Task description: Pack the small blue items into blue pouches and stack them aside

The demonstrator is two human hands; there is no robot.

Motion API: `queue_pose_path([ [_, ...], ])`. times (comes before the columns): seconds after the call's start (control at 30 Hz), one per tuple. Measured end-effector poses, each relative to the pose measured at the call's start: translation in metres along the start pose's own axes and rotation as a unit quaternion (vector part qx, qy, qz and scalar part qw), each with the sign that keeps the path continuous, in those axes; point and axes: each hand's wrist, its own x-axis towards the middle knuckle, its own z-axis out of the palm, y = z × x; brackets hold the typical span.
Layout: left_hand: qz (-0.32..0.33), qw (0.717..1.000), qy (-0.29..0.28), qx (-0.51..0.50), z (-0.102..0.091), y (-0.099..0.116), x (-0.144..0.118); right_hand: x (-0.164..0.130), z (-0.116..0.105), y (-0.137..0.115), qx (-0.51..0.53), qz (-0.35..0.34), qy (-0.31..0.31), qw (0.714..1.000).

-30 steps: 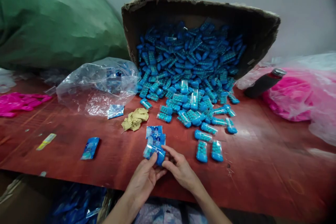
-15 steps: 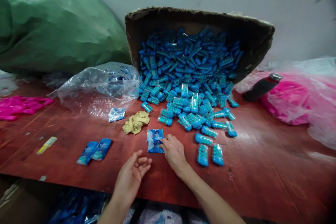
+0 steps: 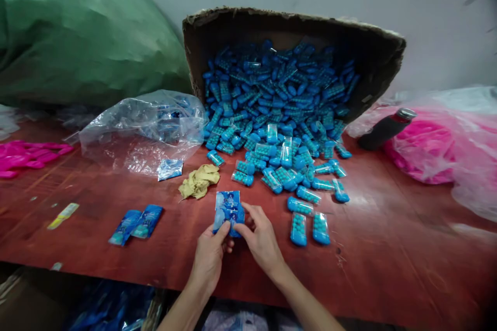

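Note:
Between my two hands is a small blue printed packet (image 3: 230, 216), pinched near its lower edge. My left hand (image 3: 210, 251) has its thumb on the front and its fingers behind. On the packet's right side, my right hand (image 3: 261, 232) grips with thumb and fingers. Another blue packet (image 3: 228, 197) shows just beyond it, partly covered. To the right lie clear tubes with blue caps and turquoise balls, two of them side by side, a near tube (image 3: 298, 229) and its neighbour (image 3: 320, 228). Two filled blue packets (image 3: 135, 224) overlap at the left.
A tipped cardboard box (image 3: 388, 57) spills many blue-capped tubes onto the red table (image 3: 380, 269). Left of it are a clear plastic bag (image 3: 116, 134), a crumpled yellowish cloth (image 3: 199, 181) and a large green sack (image 3: 85, 46). A dark bottle (image 3: 384, 129) leans by a pink-filled bag (image 3: 423, 150).
My left hand has moved up and right from open to pinching the packet. The packet has come toward me off the one behind, and my right hand has shifted down with it.

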Motion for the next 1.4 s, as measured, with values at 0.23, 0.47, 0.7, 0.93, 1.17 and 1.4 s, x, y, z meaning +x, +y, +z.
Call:
queue_pose_path([
  [0.23, 0.053, 0.996, 0.065, 0.041, 0.009, -0.015, 0.002, 0.0, 0.014, 0.013, 0.227, 0.142, -0.045, 0.963],
  [0.47, 0.015, 0.997, 0.068, -0.022, 0.023, -0.016, 0.006, -0.008, 0.017, 0.007, 0.136, 0.142, 0.017, 0.98],
  [0.7, -0.018, 0.999, 0.025, -0.039, 0.032, -0.02, 0.0, -0.017, 0.006, 0.011, 0.111, 0.13, 0.008, 0.985],
  [0.93, 0.033, 0.996, 0.017, 0.076, 0.02, -0.022, 0.0, -0.023, -0.005, 0.009, 0.213, 0.119, 0.038, 0.969],
  [1.17, 0.006, 1.0, 0.029, -0.009, 0.032, -0.021, -0.01, -0.021, 0.007, 0.009, 0.324, 0.185, 0.008, 0.928],
  [1.4, -0.07, 0.995, -0.062, 0.014, 0.028, -0.009, -0.012, -0.026, -0.031, 0.003, 0.009, 0.074, 0.035, 0.997],
])
